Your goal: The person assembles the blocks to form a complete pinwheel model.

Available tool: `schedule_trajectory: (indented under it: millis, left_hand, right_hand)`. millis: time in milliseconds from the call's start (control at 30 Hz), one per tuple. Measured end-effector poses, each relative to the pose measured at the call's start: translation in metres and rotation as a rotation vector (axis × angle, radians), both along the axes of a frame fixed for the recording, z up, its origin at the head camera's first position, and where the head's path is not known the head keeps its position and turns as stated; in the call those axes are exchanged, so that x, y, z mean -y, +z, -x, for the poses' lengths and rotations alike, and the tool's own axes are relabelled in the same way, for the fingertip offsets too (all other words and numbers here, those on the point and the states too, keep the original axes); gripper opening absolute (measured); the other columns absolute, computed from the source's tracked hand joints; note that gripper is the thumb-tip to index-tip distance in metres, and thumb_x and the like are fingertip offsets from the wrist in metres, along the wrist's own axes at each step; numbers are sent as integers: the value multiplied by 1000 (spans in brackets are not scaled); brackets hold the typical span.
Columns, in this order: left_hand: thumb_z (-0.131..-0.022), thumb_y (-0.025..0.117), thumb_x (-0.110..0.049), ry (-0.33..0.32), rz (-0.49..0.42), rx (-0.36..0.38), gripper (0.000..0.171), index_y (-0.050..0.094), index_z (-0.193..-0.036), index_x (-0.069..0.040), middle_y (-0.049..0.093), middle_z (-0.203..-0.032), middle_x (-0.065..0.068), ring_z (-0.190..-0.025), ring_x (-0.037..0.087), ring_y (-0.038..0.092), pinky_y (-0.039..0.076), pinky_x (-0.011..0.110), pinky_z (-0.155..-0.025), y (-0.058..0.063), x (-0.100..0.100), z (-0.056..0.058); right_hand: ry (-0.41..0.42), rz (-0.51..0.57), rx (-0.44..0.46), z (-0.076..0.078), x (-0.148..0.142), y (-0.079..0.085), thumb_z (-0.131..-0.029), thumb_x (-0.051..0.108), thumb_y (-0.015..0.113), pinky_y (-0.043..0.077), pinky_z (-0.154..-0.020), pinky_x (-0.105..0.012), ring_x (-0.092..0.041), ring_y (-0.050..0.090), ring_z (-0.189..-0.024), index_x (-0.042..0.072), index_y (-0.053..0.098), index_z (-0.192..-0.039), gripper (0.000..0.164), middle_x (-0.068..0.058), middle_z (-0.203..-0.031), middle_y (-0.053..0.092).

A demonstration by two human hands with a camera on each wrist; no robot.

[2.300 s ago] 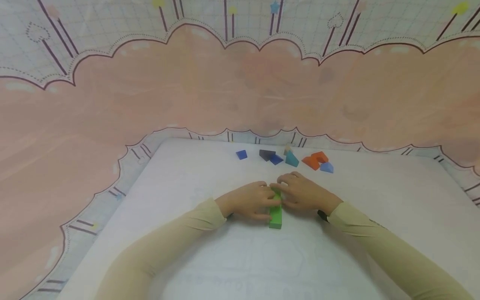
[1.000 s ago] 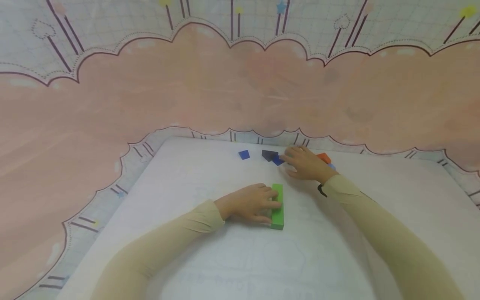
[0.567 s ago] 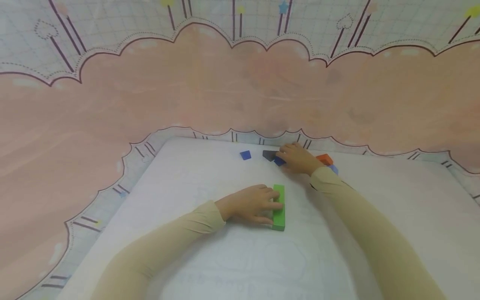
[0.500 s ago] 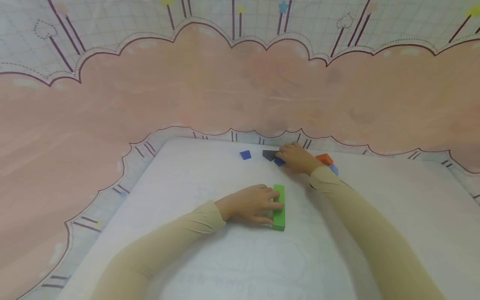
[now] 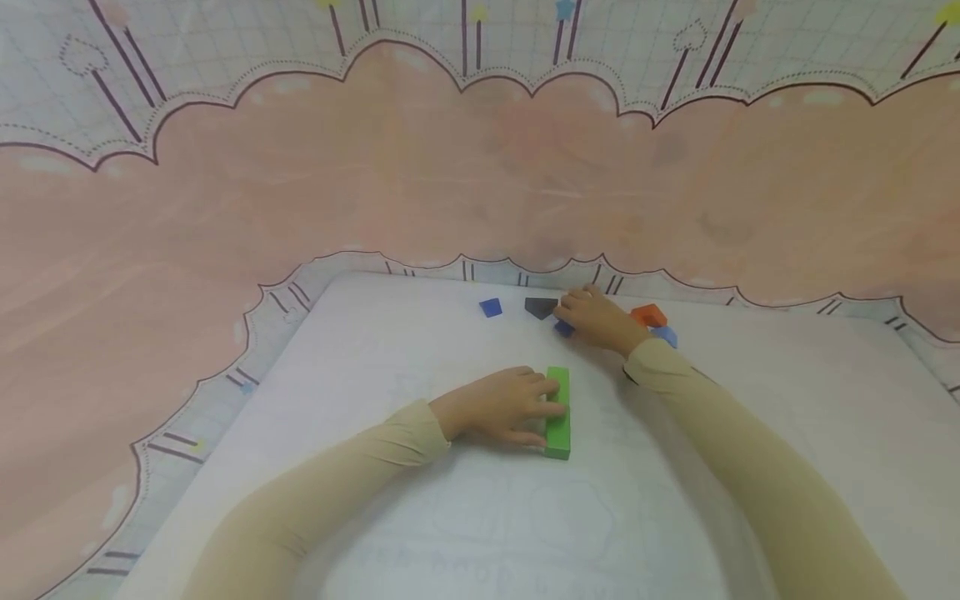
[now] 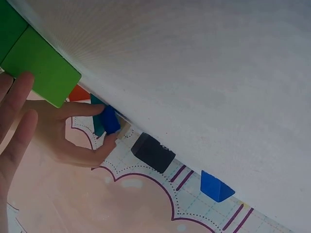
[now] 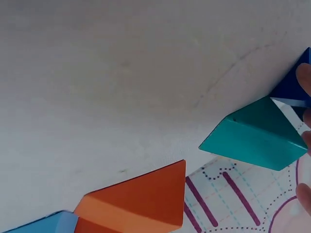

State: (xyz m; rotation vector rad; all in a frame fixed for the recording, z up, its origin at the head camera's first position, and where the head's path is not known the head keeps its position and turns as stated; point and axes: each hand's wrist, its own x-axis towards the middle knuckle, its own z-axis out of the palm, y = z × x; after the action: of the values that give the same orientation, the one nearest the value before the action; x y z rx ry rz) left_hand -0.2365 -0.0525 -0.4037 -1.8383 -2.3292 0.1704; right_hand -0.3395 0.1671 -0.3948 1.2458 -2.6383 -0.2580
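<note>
Two green blocks point(image 5: 557, 433) stand end to end on the white tabletop, a seam showing between them in the left wrist view. Fingers of my left hand point(image 5: 498, 406) lie across their top and the thumb touches the near left side; in the left wrist view these fingers look nearly straight. Farther back, my right hand point(image 5: 600, 321) pinches a dark blue block point(image 6: 111, 120) between finger and thumb. Beside it lies a teal block point(image 7: 255, 133), hidden by the hand in the head view. A black block point(image 5: 541, 307) sits just left of the right fingertips.
A blue block point(image 5: 491, 307) lies farther left along the back edge. Orange blocks point(image 5: 649, 315) and a light blue block point(image 5: 664, 336) lie right of the right hand. A pale wooden piece point(image 6: 123, 130) shows behind the dark blue block. Patterned cloth point(image 5: 480, 183) hangs behind the table.
My right hand has left the green blocks, reached the back row and taken hold of the dark blue block, which has shifted slightly right, away from the black one. The left hand stays put.
</note>
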Motion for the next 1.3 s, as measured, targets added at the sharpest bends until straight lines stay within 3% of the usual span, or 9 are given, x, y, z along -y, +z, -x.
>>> schedule_trajectory:
  millis: [200,467,733,1000,1300]
  left_hand:
    - [-89,49,-55,-2,-1,-7,46,54,-122,-23,52,-109,-1,-96,12,52,43,29,-91,0,0,1]
    - [-89,49,-55,-7,-4,-18,45,55,-120,-23,53,-108,-1,-95,12,53,44,28,-90,1,0,1]
    - [-89,49,-55,-20,-17,-25,46,55,-120,-22,54,-108,0,-95,13,53,44,29,-90,0,1,2]
    - [-89,50,-55,-17,-18,-32,45,55,-118,-22,53,-106,0,-94,13,53,44,29,-89,1,1,2]
    - [-89,50,-55,-24,-24,-21,44,54,-117,-22,54,-106,0,-93,13,53,44,29,-90,1,0,0]
  right_hand:
    - [9,-7,-32,-12,-5,4,-79,19,74,37,-104,-56,-33,55,-112,10,57,-113,40,-13,-111,63]
    - [48,28,-111,-18,-15,2,-76,17,77,39,-102,-55,-30,56,-108,10,59,-101,32,-10,-100,65]
    - [27,30,-31,-26,-16,5,-77,8,72,37,-101,-61,-34,52,-116,15,65,-111,35,-11,-103,65]
    - [-21,23,40,-32,-15,4,-82,15,70,33,-105,-59,-39,46,-127,14,65,-116,34,-14,-119,64]
    - [7,44,22,-40,-17,2,-81,15,72,38,-102,-58,-30,56,-115,17,65,-110,31,-7,-107,67]
